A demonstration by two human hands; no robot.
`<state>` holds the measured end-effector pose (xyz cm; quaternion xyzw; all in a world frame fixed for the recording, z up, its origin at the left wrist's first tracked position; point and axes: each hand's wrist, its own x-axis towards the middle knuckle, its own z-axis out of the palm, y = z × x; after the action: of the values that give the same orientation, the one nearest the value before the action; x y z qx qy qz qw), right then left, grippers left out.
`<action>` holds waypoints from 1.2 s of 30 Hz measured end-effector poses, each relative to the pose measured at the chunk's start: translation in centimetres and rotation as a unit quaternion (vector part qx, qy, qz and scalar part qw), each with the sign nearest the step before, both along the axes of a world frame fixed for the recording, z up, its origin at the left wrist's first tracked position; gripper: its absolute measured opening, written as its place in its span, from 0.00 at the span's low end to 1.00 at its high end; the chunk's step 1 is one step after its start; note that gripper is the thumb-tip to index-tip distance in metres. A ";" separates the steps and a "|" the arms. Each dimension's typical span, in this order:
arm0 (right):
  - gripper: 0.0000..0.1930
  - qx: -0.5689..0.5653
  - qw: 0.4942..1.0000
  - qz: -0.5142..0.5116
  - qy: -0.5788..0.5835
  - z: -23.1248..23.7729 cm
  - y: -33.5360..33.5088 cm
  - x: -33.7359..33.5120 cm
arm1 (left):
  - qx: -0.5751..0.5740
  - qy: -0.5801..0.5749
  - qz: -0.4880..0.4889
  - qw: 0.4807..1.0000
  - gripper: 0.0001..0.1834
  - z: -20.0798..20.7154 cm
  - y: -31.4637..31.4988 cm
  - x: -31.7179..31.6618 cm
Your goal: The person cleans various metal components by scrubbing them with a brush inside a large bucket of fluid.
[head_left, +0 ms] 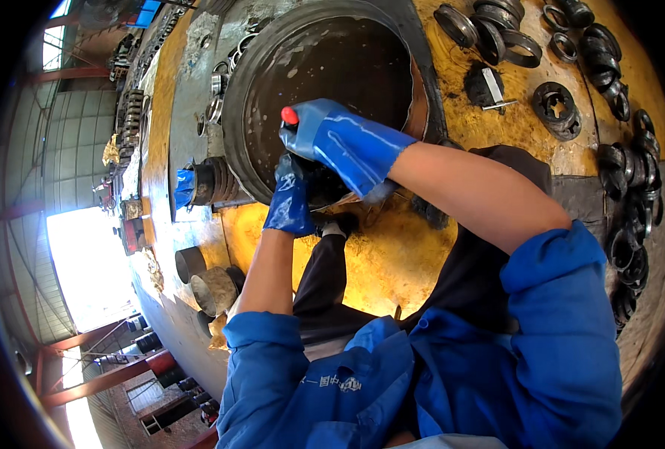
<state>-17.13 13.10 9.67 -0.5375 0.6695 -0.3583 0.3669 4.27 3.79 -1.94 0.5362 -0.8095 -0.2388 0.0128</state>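
— Blue work-jacket sleeves (557, 352) fill the lower edge, pushed up off both bare forearms. What are the hands doing?

— Both wear wet blue gloves. The right hand (347, 142) is curled shut around a tool with a red tip (290, 115), which pokes out past the knuckles. The left hand (289, 198) is closed on a dark, grimy part (325, 191) just below the right one; what kind of part it is cannot be told.

— And where is that part?

— At the near rim of a big round black basin (325, 75), glistening with dark liquid, set on a yellow, oil-stained table (392, 262).

— Any packages or labels?

— Only a small white tag-like piece (492, 81) on a black patch beyond the basin, to the right. Around it lie dark metal rings (490, 30) and a toothed disc (557, 108). More rings (632, 224) pile along the table's right edge. Left of the basin sit grey cylinders (213, 288) and a ribbed dark part (214, 181).
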 end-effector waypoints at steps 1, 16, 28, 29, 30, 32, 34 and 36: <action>0.19 -0.003 1.000 -0.004 0.002 -0.2 0.1 -0.1 | -0.001 -0.011 -0.012 1.000 0.41 0.2 -0.1 -0.3; 0.22 0.105 0.979 -0.169 -0.030 -3.0 -2.4 -5.6 | -0.023 -0.004 -0.052 0.998 0.39 2.3 -0.1 -2.2; 0.15 0.033 0.994 -0.095 0.038 -12.2 -2.6 -5.0 | -0.108 -0.138 -0.151 0.973 0.46 4.3 0.4 -6.8; 0.14 0.041 0.993 -0.109 0.014 -12.8 -2.8 -4.9 | -0.123 -0.135 -0.162 0.970 0.45 3.7 0.3 -7.4; 0.14 0.047 0.994 -0.101 0.011 -12.8 -3.1 -5.0 | -0.096 -0.144 -0.151 0.973 0.43 3.6 0.0 -7.7; 0.13 0.057 0.995 -0.086 0.005 -12.6 -3.5 -5.5 | -0.043 -0.162 -0.131 0.977 0.40 3.5 -0.6 -8.4; 0.14 0.075 0.993 -0.088 0.013 -10.6 -3.4 -5.1 | -0.043 -0.122 -0.148 0.980 0.38 2.8 -1.3 -7.3; 0.17 0.083 0.990 -0.106 0.030 -9.1 -3.4 -4.8 | -0.031 -0.055 -0.152 0.986 0.36 2.2 -1.8 -6.4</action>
<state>-21.95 9.70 0.59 -0.4414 0.7609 -0.3221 0.3498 -2.14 1.96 0.27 0.4187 -0.8879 -0.1835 -0.0514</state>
